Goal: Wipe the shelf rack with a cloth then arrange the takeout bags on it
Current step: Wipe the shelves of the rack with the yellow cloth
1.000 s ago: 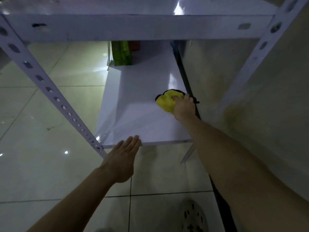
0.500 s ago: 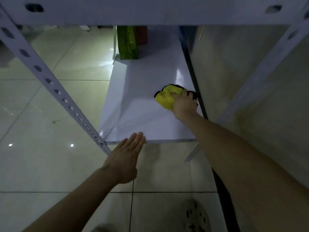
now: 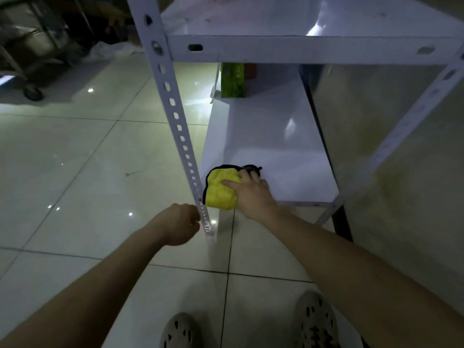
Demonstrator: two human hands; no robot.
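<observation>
Cloth (image 3: 219,190) has slid forward under the right hand (image 3: 253,197), fingers (image 3: 231,183) spread flat. Left hand (image 3: 175,224) curls beside the post (image 3: 175,114); grip unclear.

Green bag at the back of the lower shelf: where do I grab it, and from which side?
I'd pinch the green bag across its two upright sides, coming in level from the front over the lower shelf. It stands upright at the back left, and the upper shelf hides its top.

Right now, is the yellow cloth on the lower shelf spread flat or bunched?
Bunched: the yellow dark-edged cloth sits as a folded wad under the right hand, at the front-left corner of the white shelf.
</observation>
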